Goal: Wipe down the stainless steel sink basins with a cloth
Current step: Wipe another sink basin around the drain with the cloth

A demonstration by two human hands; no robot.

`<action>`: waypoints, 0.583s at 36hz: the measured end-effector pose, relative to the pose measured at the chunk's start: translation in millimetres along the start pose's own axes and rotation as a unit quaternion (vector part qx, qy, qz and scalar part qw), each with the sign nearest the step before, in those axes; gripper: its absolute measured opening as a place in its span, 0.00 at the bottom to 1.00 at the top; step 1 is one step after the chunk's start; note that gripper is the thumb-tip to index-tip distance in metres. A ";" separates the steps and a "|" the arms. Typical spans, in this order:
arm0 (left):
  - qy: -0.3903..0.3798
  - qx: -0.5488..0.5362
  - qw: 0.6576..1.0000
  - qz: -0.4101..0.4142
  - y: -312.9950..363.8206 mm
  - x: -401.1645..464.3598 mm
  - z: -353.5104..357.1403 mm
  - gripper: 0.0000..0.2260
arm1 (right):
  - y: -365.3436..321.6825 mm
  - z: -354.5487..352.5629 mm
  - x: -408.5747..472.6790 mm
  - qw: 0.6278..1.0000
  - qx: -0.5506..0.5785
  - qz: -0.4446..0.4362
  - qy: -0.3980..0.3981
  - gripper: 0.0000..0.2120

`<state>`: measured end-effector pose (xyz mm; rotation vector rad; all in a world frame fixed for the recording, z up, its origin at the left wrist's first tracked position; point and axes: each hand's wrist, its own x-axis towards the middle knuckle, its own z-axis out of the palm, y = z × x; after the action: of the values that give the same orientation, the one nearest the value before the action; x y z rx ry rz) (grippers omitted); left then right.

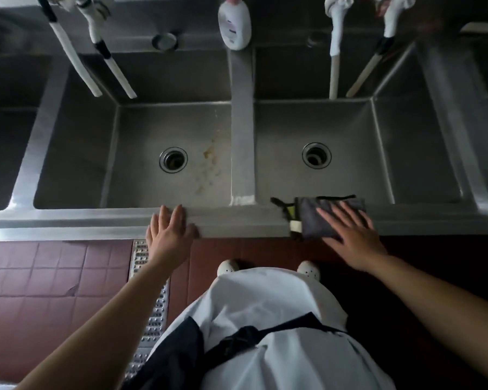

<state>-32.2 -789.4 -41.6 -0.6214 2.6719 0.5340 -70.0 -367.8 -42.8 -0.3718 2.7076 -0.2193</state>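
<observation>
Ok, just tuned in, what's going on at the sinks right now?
A person stands at a stainless steel double sink. The right hand presses flat on a folded grey cloth lying on the front rim, by the right basin. The left hand rests open on the same rim. The left basin shows brownish stains beside its drain.

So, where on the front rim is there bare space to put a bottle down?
The front rim is bare between the left hand and the grey cloth, also left of that hand. The right hand presses the cloth, so that part is crowded.
</observation>
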 end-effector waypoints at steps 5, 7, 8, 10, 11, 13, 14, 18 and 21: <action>-0.010 0.032 0.999 0.026 -12.8 0.6 14.2 0.28 | 69.2 -18.1 -26.2 0.977 0.025 0.211 -0.035 0.29; -0.019 0.030 0.999 0.028 -14.5 1.5 14.9 0.29 | 71.3 -18.9 -26.8 0.967 0.014 0.249 -0.049 0.28; -0.024 0.034 0.999 0.031 -15.3 2.2 14.5 0.29 | 64.8 -18.1 -24.1 0.965 0.006 0.258 -0.050 0.28; -0.031 0.045 0.998 0.035 -17.6 3.1 12.4 0.30 | 39.5 -14.0 -15.0 0.964 -0.005 0.260 -0.051 0.27; -0.033 0.050 0.998 0.038 -18.9 3.8 11.0 0.30 | 22.4 -10.9 -9.4 0.967 -0.010 0.251 -0.050 0.28; -0.042 0.057 0.996 0.045 -21.3 4.9 7.9 0.30 | -18.8 -2.2 2.5 0.974 -0.017 0.220 -0.044 0.28; -0.047 0.061 0.996 0.049 -22.6 5.3 6.4 0.30 | -42.4 2.8 8.3 0.980 -0.019 0.196 -0.039 0.28; -0.056 0.066 0.994 0.060 -25.5 5.4 1.2 0.30 | -139.3 22.6 31.0 0.997 0.012 0.070 -0.036 0.28; -0.059 0.062 0.994 0.064 -25.4 5.2 -4.8 0.30 | -195.6 29.1 51.2 0.998 0.027 -0.002 -0.052 0.28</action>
<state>-25.6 -814.4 -46.6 -0.3731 2.6211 0.4209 -59.3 -571.8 -47.8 -0.3629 2.5942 -0.2664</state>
